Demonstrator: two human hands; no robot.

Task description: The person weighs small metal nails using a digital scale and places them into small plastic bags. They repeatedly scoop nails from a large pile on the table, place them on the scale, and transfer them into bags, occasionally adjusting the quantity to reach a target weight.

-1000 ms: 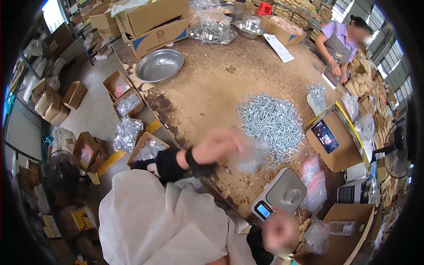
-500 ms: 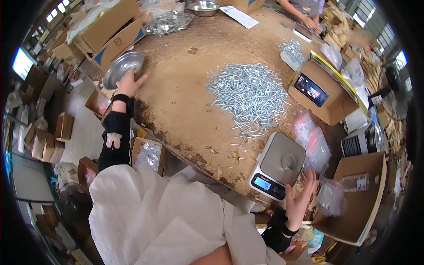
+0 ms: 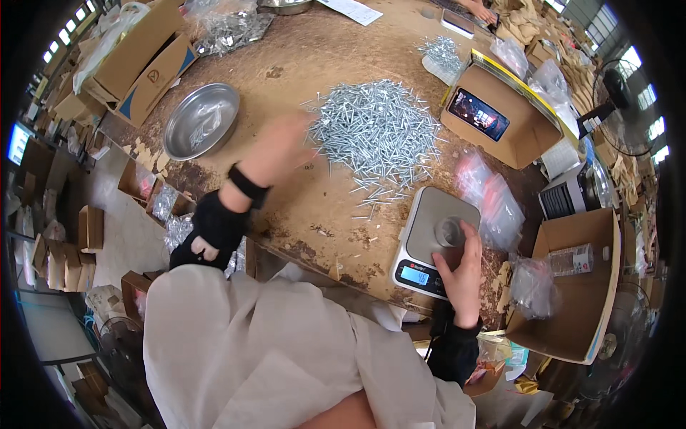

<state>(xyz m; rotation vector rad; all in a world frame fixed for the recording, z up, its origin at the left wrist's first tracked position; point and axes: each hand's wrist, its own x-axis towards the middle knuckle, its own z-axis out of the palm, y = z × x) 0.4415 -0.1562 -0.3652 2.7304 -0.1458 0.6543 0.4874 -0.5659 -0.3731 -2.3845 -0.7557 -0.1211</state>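
Observation:
My right hand (image 3: 463, 266) rests on a grey digital scale (image 3: 421, 222) at the table's near edge. Its fingertips grip a small round clear container (image 3: 449, 230) standing on the scale's platform. The scale's blue display (image 3: 414, 275) is lit. My left hand (image 3: 277, 149), blurred by motion, hovers over the brown table (image 3: 300, 64) just left of a big pile of silver screws (image 3: 375, 129). Its fingers look spread and I see nothing in it. A few loose screws (image 3: 371, 204) lie between the pile and the scale.
A metal bowl (image 3: 201, 120) sits at the table's left. A cardboard box (image 3: 500, 132) with a phone (image 3: 477, 114) on it stands right of the pile. Clear plastic bags (image 3: 493, 196) lie by the scale. An open carton (image 3: 572, 286) is at right. Another person's hand (image 3: 475, 8) works at the far edge.
My left hand has swung from the metal bowl to the screw pile. My right hand has risen from below the table edge onto the scale.

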